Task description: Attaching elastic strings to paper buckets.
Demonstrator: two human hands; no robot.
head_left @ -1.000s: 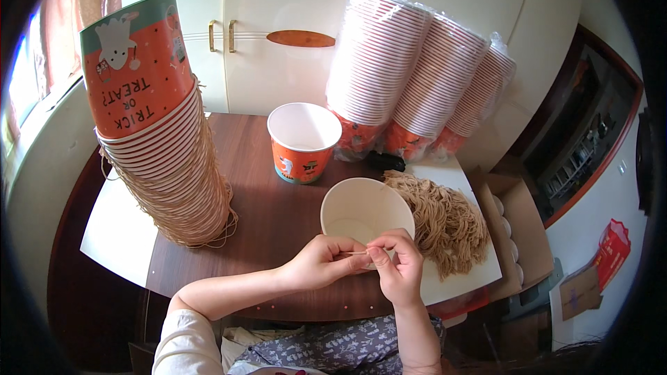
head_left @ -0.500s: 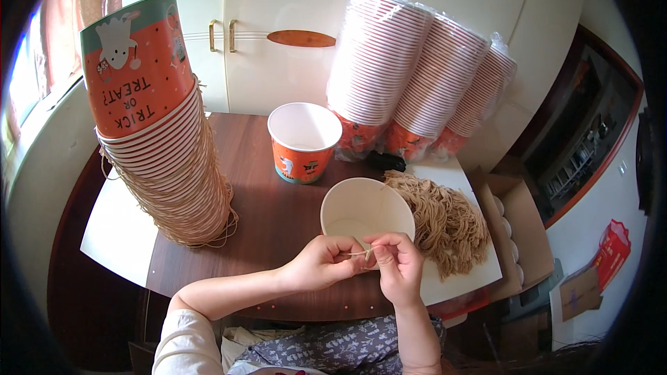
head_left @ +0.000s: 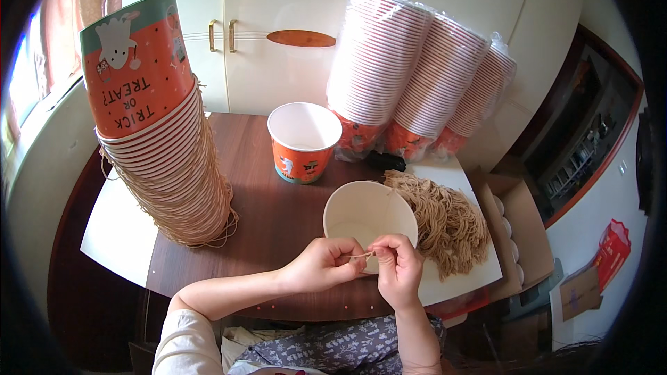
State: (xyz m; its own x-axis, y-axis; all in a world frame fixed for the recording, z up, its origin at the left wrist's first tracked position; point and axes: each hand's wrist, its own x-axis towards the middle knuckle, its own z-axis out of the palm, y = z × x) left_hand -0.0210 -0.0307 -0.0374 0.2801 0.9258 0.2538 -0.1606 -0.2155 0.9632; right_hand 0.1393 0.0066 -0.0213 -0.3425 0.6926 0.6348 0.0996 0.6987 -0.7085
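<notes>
A paper bucket [head_left: 358, 205] with a pale inside stands at the table's near side, its mouth facing me. Over its near rim my left hand [head_left: 326, 262] and my right hand [head_left: 398, 269] are close together, each pinching a tan cord [head_left: 361, 255] between thumb and fingers. A short piece of the cord shows between the fingertips; the rest is hidden by the hands or too thin to follow. Right of the bucket lies a bundle of tan cords [head_left: 445, 226]. Farther back, an orange paper bucket [head_left: 303, 163] stands upright with its white mouth upward.
At the left rises a tall stack of upside-down buckets [head_left: 163, 160] with cords hanging down its sides. Plastic-wrapped bucket stacks [head_left: 382, 62] stand at the back right, with a small black object [head_left: 386, 161] before them. Beside the table's right edge is an open cardboard box [head_left: 531, 236].
The near bucket has shifted slightly to the right and down. My fingertips have moved a little on the cord, and both hands keep their pinch.
</notes>
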